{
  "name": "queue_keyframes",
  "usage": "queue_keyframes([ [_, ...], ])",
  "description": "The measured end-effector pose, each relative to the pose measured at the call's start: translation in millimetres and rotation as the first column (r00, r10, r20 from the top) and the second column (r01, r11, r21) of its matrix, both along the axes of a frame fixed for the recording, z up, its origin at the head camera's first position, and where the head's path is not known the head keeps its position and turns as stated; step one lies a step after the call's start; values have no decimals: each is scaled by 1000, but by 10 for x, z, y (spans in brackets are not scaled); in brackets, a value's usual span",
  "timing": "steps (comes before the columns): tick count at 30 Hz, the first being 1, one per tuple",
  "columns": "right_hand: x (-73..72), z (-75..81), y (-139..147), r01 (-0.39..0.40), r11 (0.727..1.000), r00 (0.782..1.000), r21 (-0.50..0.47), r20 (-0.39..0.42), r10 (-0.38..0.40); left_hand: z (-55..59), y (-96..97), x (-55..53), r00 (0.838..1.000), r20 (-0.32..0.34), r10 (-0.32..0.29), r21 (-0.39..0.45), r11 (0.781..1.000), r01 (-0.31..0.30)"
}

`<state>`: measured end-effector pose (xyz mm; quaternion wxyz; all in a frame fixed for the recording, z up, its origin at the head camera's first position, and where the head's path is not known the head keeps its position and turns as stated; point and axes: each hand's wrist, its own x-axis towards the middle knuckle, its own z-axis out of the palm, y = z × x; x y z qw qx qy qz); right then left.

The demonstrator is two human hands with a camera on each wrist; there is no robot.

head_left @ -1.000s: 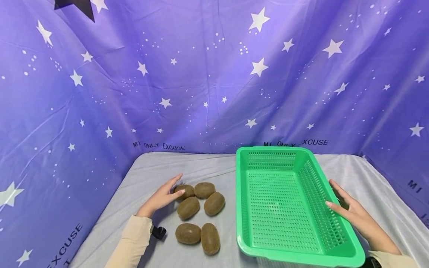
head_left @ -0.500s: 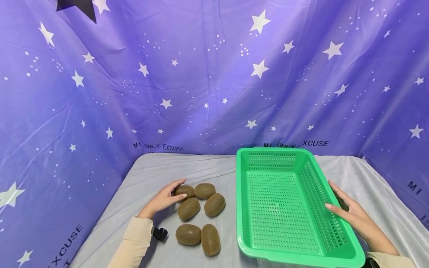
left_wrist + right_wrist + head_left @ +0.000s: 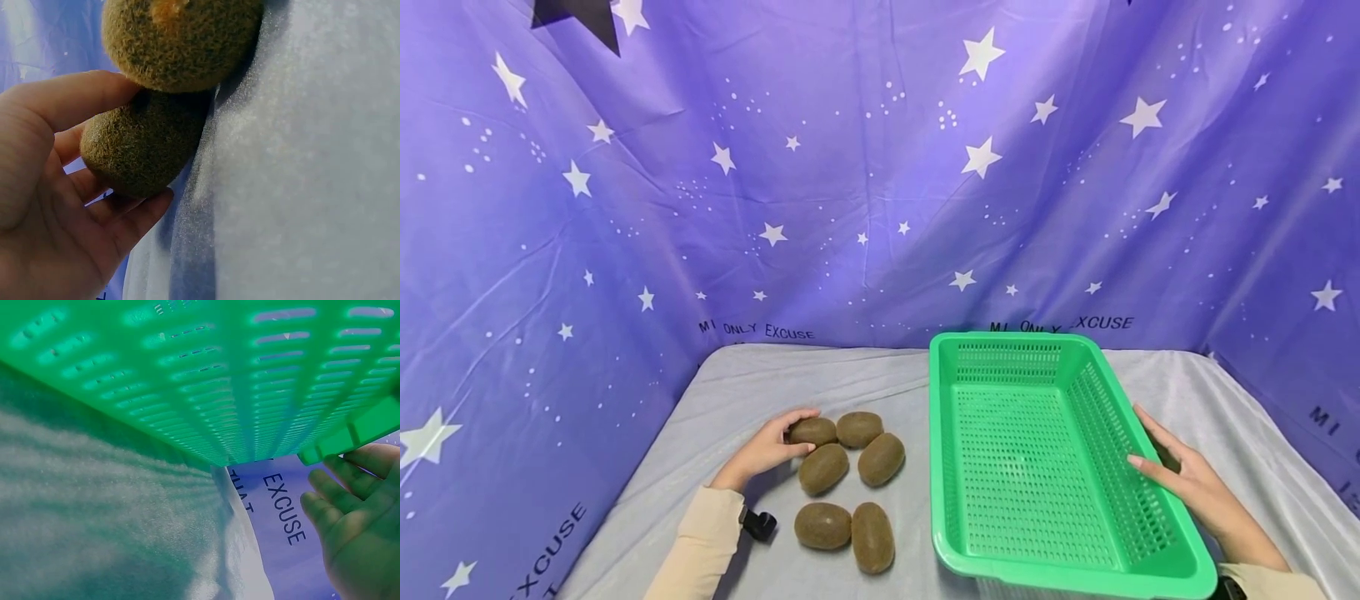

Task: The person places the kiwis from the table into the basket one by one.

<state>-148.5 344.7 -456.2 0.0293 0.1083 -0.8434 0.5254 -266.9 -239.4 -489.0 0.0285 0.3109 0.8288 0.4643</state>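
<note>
My left hand (image 3: 765,452) has its thumb and fingers around the far-left kiwi (image 3: 814,431). In the left wrist view this kiwi (image 3: 147,147) sits between thumb and fingers, while a nearer kiwi (image 3: 184,44) partly covers it and lies right at the thumb. Several brown, fuzzy kiwis lie close by, among them one in front (image 3: 823,468) and two nearest me, one of them upright (image 3: 872,537). On the right, my right hand (image 3: 1197,483) grips the rim of a green plastic basket (image 3: 937,467), thumb over the edge and fingers (image 3: 337,490) under it outside.
A grey-white cloth (image 3: 737,375) covers the table. Purple curtains with white stars (image 3: 865,167) enclose the back and both sides. The basket has slotted walls and a perforated floor, and it stands to the right of the kiwis.
My left hand has lowered and closed its fingers and thumb around the far-left kiwi. The right hand stays at the basket's rim; the kiwis and basket have not moved.
</note>
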Motion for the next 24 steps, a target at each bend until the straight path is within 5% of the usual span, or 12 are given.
queue_keyframes([
  [7,0,-8,4,-11,999,1000,-41,29,12,44,-1,16,991,127,43,-3,999,-43],
  [15,26,14,14,22,999,992,-38,122,-17,53,2,-7,996,67,63,-42,997,-60],
  [20,27,4,-10,34,999,997,-21,76,-32,77,-12,-28,993,70,90,-61,994,-86],
  [24,35,-19,-16,32,999,999,4,30,-32,264,29,58,994,55,95,-56,994,-92],
])
